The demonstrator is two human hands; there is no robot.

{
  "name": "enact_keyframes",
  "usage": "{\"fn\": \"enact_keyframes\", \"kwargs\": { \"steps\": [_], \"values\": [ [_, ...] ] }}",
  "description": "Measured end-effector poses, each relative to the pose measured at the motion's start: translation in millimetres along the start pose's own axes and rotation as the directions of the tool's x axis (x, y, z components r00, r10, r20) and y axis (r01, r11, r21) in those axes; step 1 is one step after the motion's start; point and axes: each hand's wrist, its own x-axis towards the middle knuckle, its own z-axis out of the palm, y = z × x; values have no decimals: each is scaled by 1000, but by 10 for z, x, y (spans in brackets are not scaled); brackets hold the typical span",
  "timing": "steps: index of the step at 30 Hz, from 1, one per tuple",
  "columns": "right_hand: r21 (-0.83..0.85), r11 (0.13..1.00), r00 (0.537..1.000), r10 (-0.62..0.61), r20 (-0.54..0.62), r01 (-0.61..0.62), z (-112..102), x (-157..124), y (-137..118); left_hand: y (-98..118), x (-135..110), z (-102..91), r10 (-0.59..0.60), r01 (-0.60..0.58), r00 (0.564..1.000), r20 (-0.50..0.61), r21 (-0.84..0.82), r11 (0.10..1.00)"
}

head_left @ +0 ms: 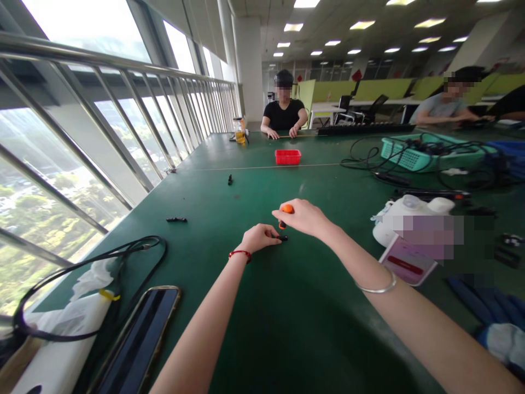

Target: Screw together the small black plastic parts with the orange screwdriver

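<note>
Orange caps the handle of the small screwdriver (286,213), which stands upright near the middle of the green worktop (262,328), its tip down on a small black part (282,238). The right hand (304,216) is curled around the handle from above, holding it. The left hand (259,237) is closed narrowly on the near end of the black part, pinning it to the worktop; a red cord circles that wrist and a silver bangle the right forearm.

Two more small black parts lie loose toward the left edge: one (176,220) near the railing side, one (230,179) farther back. One red tray (287,157) sits toward the far edge, one teal basket (410,153) with black cables at the right. One phone (141,339) lies at the near left corner beside a looped black cable (135,246). Two people sit at the far end.
</note>
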Motion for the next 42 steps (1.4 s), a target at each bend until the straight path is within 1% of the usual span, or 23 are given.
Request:
{"fn": "enact_keyframes", "kwargs": {
  "steps": [3,6,8,11,14,17,18,20,23,25,28,31,33,36,38,42],
  "values": [
    [115,993,989,10,-150,7,187,-239,138,0,-80,66,9,-7,997,-81,24,1000],
    [247,968,975,25,-220,31,369,-476,246,12,-150,122,46,-38,985,-163,50,998],
    [288,956,975,5,-222,60,461,-600,293,17,-179,147,77,-62,975,-210,78,995],
    [302,942,962,-61,-268,144,558,-739,363,10,-199,167,121,-98,963,-240,106,990],
    [245,946,936,-127,-327,214,624,-836,480,-4,-201,172,145,-122,959,-244,108,987],
    [163,957,939,-185,-289,239,668,-878,630,-12,-199,176,163,-137,953,-257,116,984],
    [134,966,943,-176,-283,221,680,-876,675,-13,-199,178,170,-142,950,-260,122,982],
    [88,985,954,-119,-275,149,707,-848,749,-12,-200,182,183,-152,947,-264,132,979],
    [32,998,972,-49,-229,58,758,-742,809,-7,-206,184,206,-171,943,-262,149,974],
    [-5,999,977,-42,-209,42,801,-625,822,-2,-211,181,223,-185,941,-254,164,969],
    [-9,1000,976,-27,-218,26,884,-398,821,6,-220,177,252,-207,937,-243,195,959],
    [-28,998,975,-65,-214,61,975,-199,819,22,-236,185,279,-227,929,-243,221,948],
    [-21,996,972,-94,-217,92,1022,-128,829,42,-251,195,302,-243,918,-255,239,940],
    [-8,992,972,-122,-202,123,1049,-112,863,72,-266,202,355,-277,888,-293,276,920],
    [1,991,973,-132,-191,135,1047,-130,887,78,-266,197,372,-295,875,-309,270,917],
    [25,987,971,-150,-187,157,1041,-151,910,44,-243,187,347,-316,893,-287,149,937]
  ]
}}
